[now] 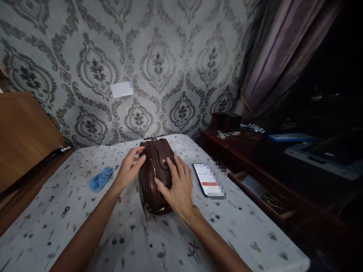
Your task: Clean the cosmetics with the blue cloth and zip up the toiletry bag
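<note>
A dark brown leather bag [149,189] with brass zippers and a snap strap lies on the patterned white cloth [113,226] in front of me. My right hand [178,185] rests on its right side and top, thumb and fingers spread across the leather near the snap. On the other side, my left hand [129,168] is at the bag's far left edge, with its fingers curved and parted. Whether those left fingertips touch the leather I cannot tell. Both zippers run lengthwise along the top, partly covered by my right hand.
A lit phone [208,181] lies right of the bag, and a crumpled blue cloth [101,179] lies to the left. Beyond the right edge stands a dark red desk with an open drawer [263,196]. A wooden panel [25,136] rises at left; the papered wall closes the back.
</note>
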